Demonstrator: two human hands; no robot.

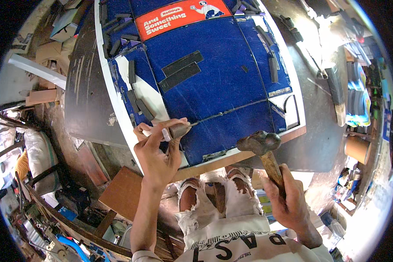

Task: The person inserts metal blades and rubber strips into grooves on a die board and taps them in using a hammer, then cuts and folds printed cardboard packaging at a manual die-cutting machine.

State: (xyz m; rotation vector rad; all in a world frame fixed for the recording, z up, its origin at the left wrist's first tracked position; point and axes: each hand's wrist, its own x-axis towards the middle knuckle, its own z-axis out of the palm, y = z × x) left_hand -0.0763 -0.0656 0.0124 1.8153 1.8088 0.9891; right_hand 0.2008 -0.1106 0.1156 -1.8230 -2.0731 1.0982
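Observation:
My left hand [158,157] is closed around the brown handle of a chisel [179,130]. Its thin metal tip lies along a seam in the blue panel [209,87], pointing to the right. My right hand [290,198] grips the wooden handle of a hammer [260,143]. The dark hammer head is above the panel's near edge, to the right of the chisel and apart from it. Two dark flat strips [181,70] lie in the middle of the panel. Short dark bars [144,109] are scattered along its left side.
A red printed panel [183,18] is at the far end of the blue surface, inside a white frame [299,105]. The dark table [85,96] extends on both sides. Another wooden-handled tool [336,96] rests at right. A brown board [122,192] stands at lower left.

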